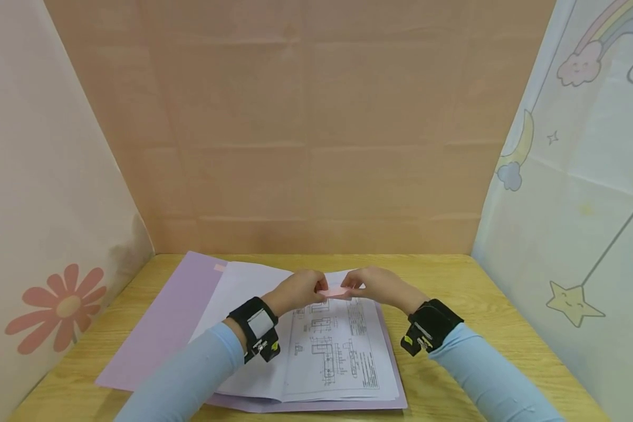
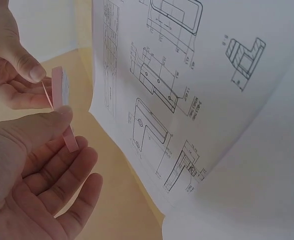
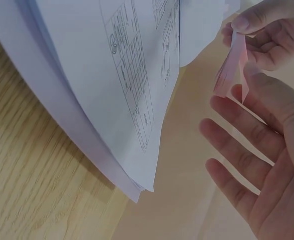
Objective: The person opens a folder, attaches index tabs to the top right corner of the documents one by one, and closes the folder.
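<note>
Over the upper part of an open document, my left hand (image 1: 302,287) pinches a small pad of pink sticky notes (image 1: 334,292) between thumb and fingers. My right hand (image 1: 381,286) faces it and pinches the top pink sheet (image 3: 244,82) at its free end. That sheet stands apart from the pad (image 2: 58,90) there, while the other end stays under the left thumb. Below both hands lie white pages (image 1: 343,357) printed with technical drawings, bound in a purple folder (image 1: 158,328).
A small pink tab (image 1: 219,268) sits near the top of the folder's opened cover. The folder lies on a wood-grain table (image 1: 443,281), enclosed by a tan back wall (image 1: 306,146) and patterned side walls. Each wrist wears a black strapped camera (image 1: 432,325).
</note>
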Demonstrator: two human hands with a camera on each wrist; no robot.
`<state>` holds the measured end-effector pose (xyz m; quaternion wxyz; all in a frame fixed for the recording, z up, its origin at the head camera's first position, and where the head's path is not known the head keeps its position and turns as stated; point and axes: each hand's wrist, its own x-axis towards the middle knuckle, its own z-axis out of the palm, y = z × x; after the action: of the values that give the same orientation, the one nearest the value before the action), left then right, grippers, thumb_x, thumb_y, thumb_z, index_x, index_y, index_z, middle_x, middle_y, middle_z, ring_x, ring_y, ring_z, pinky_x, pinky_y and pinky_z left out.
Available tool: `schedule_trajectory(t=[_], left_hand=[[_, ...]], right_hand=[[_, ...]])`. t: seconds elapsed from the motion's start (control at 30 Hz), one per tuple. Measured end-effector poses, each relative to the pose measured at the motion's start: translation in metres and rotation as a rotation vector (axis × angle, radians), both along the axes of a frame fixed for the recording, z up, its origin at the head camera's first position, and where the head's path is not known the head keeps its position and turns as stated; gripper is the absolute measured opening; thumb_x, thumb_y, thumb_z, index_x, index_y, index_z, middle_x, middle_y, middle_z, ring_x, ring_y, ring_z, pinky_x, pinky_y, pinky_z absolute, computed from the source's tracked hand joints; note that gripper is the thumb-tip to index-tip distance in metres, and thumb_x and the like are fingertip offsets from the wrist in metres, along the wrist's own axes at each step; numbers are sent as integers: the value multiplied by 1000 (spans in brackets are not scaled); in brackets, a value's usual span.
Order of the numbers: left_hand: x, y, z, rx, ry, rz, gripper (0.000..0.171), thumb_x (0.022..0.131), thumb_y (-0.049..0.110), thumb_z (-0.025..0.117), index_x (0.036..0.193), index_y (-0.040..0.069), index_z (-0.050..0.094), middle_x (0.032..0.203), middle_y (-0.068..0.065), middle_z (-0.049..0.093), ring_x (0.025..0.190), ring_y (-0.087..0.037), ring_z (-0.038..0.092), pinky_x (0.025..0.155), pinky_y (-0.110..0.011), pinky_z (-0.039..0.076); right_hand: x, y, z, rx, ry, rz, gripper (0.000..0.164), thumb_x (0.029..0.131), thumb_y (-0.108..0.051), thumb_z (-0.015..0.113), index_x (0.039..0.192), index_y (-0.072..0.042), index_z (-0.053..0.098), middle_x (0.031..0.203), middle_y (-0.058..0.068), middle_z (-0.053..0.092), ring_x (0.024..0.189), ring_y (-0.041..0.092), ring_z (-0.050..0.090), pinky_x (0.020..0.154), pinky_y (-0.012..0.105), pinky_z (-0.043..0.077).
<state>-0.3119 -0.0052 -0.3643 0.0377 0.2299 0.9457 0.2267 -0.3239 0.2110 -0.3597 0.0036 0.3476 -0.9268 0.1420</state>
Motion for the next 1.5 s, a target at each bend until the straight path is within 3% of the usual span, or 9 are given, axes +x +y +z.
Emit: schedule_trajectory(t=[0.3, 0.7, 0.87, 1.3, 1.5], left_hand=[[-2, -2, -3, 8, -28, 15, 15, 84, 18, 76, 95, 13, 68, 80, 2, 60, 75, -15, 56, 72, -25, 48], [-2, 0, -4, -26, -11, 8, 14, 84, 18, 76, 93, 12, 68, 78, 2, 60, 72, -14, 55, 68, -25, 46], [-2, 1, -5, -22, -20, -1, 12, 84, 17, 75, 93, 12, 69, 78, 2, 61, 73, -14, 55, 69, -25, 47], [-2, 2, 4, 46, 26, -37, 17, 82, 17, 78, 95, 11, 69, 84, 2, 61, 77, -15, 55, 68, -23, 46], [-5, 3, 4, 30, 42, -43, 17, 84, 17, 76, 97, 9, 71, 90, 0, 61, 81, -15, 55, 72, -22, 48]], right_hand=[[1, 2, 2, 21, 3, -29, 14, 89, -22, 70, 102, -17, 74, 98, -4, 72, 87, 11, 63, 79, 32, 52], [1, 2, -2, 43, 130, 7, 10, 89, -15, 70, 98, -15, 73, 97, -2, 71, 86, 17, 66, 77, 30, 54], [1, 2, -2, 40, 167, 13, 6, 87, -18, 72, 94, -17, 72, 92, -4, 70, 80, 11, 63, 74, 26, 53], [1, 2, 0, 3, 152, 1, 12, 84, -16, 75, 81, -20, 64, 84, -7, 67, 80, 12, 65, 74, 27, 53], [1, 3, 0, 2, 152, 1, 14, 84, -16, 75, 79, -20, 62, 82, -7, 67, 78, 10, 64, 71, 26, 52]])
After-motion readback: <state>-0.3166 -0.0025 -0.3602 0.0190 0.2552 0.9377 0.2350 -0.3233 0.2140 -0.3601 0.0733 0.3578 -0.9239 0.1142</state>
